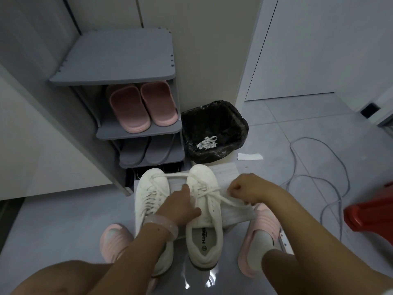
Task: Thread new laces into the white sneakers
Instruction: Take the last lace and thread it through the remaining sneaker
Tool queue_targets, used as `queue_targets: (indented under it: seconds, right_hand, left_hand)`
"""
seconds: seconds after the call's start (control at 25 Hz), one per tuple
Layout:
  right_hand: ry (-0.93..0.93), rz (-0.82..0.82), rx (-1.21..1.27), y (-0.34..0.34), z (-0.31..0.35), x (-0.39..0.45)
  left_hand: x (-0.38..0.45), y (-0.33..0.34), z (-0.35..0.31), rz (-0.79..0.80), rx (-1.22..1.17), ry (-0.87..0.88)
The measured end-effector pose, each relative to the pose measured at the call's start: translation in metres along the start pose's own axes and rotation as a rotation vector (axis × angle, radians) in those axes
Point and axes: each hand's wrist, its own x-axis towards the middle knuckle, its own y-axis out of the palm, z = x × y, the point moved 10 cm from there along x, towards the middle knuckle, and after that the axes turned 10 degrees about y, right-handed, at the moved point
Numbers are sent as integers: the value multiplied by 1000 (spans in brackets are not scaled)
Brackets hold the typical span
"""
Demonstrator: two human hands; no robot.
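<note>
Two white sneakers (178, 211) lay side by side on the grey floor (63, 220), toes pointing away from the person toward a grey shoe rack (119, 60), their long axes running front to back. The left hand (180, 207) rested on the right-hand sneaker with fingers pressed at its eyelets, while the right hand (246, 187) pinched a white lace (225, 199) pulled taut to the right. Pink slippers (144, 107) sat on the rack, with a black-lined bin (214, 130) beside it holding old laces (207, 142).
</note>
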Motion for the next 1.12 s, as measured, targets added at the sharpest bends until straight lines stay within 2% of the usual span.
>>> queue_targets:
  seconds: [0.08,0.12,0.24,0.32,0.44,0.52,0.64,0.68,0.72,0.76,0.84,0.92,1.0,1.12]
  right_hand:
    - [-68,-253,28,-14,11,4]
    - [-106,-299,47,-12,18,6]
    - [-156,-227,-10,15,34,16]
    - [-176,-275,-104,19,40,15]
    - [-191,-381,-81,4,44,8]
    - [-60,-511,-25,-21,23,0]
    - [304,-809,249,-72,-65,-22]
    - [389,-862,297,-80,-93,-26]
    - [450,-845,268,-82,-111,-24]
    - [485,-755,186,-77,-117,-15]
    - [365,-533,64,-53,-92,7]
    - [59,-390,5,-23,-34,19]
    - [-207,-383,-136,3,25,14]
    - [-271,-469,-290,17,52,11]
  left_hand:
    - [3,-5,0,-44,-38,13]
    - [4,-6,0,-49,-60,21]
    - [4,-9,-1,-88,-124,49]
    - [5,-9,-2,-127,-135,61]
    - [5,-15,-4,-204,-96,91]
    - [7,-13,0,-193,-104,88]
    - [9,-10,11,-150,-164,49]
    - [9,-10,14,-156,-193,44]
    - [8,-10,15,-163,-211,43]
    - [8,-11,13,-174,-211,57]
    - [9,-14,5,-201,-159,119]
    - [9,-17,-3,-235,-103,174]
    - [9,-19,-3,-258,-79,179]
    - [11,-19,-1,-264,-78,153]
